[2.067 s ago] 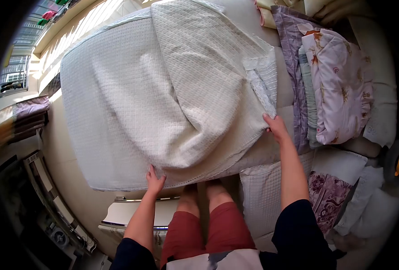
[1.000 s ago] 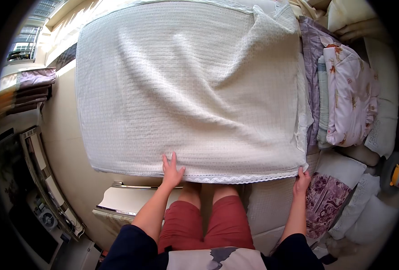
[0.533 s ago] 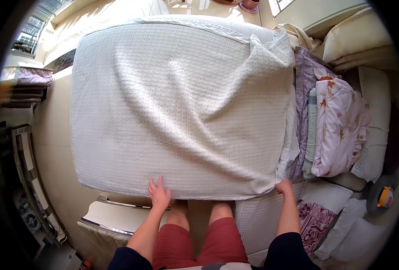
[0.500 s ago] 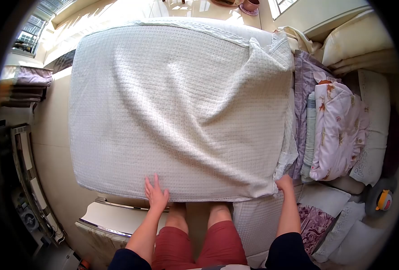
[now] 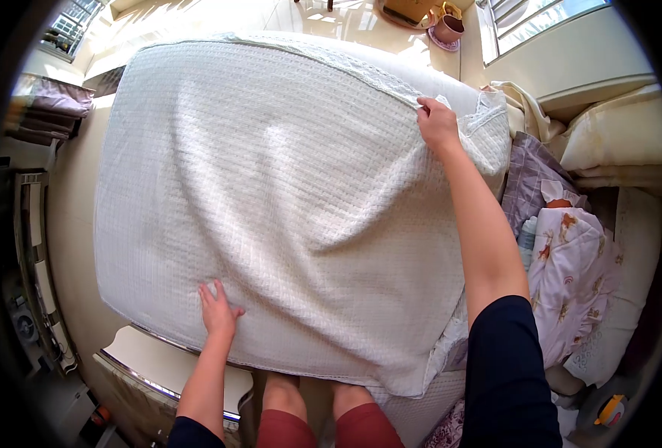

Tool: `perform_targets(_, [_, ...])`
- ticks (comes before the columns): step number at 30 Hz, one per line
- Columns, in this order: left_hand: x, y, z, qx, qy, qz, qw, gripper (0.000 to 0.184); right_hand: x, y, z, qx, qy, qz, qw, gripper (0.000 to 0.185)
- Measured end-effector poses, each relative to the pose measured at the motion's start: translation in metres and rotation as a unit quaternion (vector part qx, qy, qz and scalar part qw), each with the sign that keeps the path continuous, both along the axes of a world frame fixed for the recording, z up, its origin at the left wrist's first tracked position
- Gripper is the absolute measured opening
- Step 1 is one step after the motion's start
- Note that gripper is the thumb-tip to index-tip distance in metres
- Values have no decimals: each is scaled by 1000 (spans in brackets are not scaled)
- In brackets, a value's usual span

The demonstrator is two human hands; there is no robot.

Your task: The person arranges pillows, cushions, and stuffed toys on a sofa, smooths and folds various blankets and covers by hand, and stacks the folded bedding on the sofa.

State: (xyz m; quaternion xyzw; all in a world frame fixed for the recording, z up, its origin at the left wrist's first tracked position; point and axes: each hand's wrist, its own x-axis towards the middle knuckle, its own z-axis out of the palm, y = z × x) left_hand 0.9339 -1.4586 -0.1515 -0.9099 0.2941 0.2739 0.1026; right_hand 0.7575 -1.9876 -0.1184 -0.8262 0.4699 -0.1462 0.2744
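Observation:
A white textured bedspread (image 5: pixel 301 224) with a lace border covers the mattress, with long folds running from its upper left to its lower right. My left hand (image 5: pixel 219 310) rests on it near the close edge, fingers spread. My right arm reaches across to the far right, where my right hand (image 5: pixel 437 123) is closed on the bedspread's lace edge. Just right of that hand, the far corner of the cloth lies bunched up. The near right corner hangs in loose folds over the mattress edge.
Folded pink patterned bedding (image 5: pixel 570 276), a purple pillow (image 5: pixel 529 168) and a cream cushion (image 5: pixel 622 127) lie at the right. A white bench (image 5: pixel 159 366) stands at the near left. Beyond the bed, a pot (image 5: pixel 449 28) stands on the floor by the window.
My right hand has left the near right corner and reached to the far edge, gripping the lace there. My left hand has shifted left on the bedspread. The view has leaned forward.

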Motion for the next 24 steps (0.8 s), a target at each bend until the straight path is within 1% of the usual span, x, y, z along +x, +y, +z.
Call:
perform_targets(2, [2, 3, -1, -13, 14, 5, 1000, 95, 12, -13, -15, 13, 100, -93, 991, 46])
perform_targets(3, [4, 5, -2, -25, 27, -4, 999, 94, 14, -19, -28, 38, 136, -115, 983, 62])
perform_targets(4, [4, 6, -2, -23, 22, 5, 999, 94, 14, -23, -37, 40, 132, -105, 985, 62])
perform_targets(6, [6, 4, 0, -25, 28, -6, 999, 94, 14, -27, -51, 31, 142, -137, 980, 51])
perform_targets(7, [9, 3, 1, -22, 27, -3, 999, 94, 18, -30, -52, 34, 141, -133, 980, 51])
perform_targets(9, [6, 2, 5, -31, 34, -2, 999, 93, 19, -39, -47, 85, 205, -104, 969, 39])
perform_targets(10, [5, 3, 6, -33, 37, 3, 999, 93, 21, -43, -47, 82, 209, -100, 969, 39])
perform_targets(12, [9, 5, 6, -50, 35, -5, 998, 96, 27, -58, -48, 135, 232, -122, 956, 31])
perform_targets(13, [10, 5, 9, -58, 33, 0, 998, 96, 30, -69, -47, 99, 215, -135, 962, 30])
perform_targets(14, [12, 6, 17, -68, 58, 14, 996, 95, 41, -79, -26, 91, 212, -133, 964, 30])
perform_targets(15, [15, 5, 22, -76, 81, 27, 993, 94, 50, -93, -5, 32, 185, -155, 970, 29])
perform_targets(16, [18, 0, 28, -80, 78, 30, 993, 94, 60, -102, 13, -25, 157, -177, 971, 29])
perform_targets(18, [22, -10, 31, -109, 30, 16, 994, 86, 71, -133, 21, -16, 146, -201, 968, 29])
perform_targets(19, [25, -23, 21, -109, 30, 20, 993, 86, 77, -134, 21, 12, 160, -197, 967, 32])
perform_targets(21, [38, -58, -5, -116, -56, 17, 992, 77, 84, -109, -24, 23, 149, -199, 968, 35])
perform_targets(22, [37, -67, -19, -110, -53, 18, 992, 77, 83, -98, -51, 34, 136, -207, 968, 39])
perform_targets(23, [35, -77, -34, -98, -131, 20, 986, 77, 76, -94, -76, 37, 142, -206, 968, 39])
perform_targets(24, [34, -85, -46, -86, -211, 23, 973, 77, 72, -95, -100, -116, 119, -165, 972, 42])
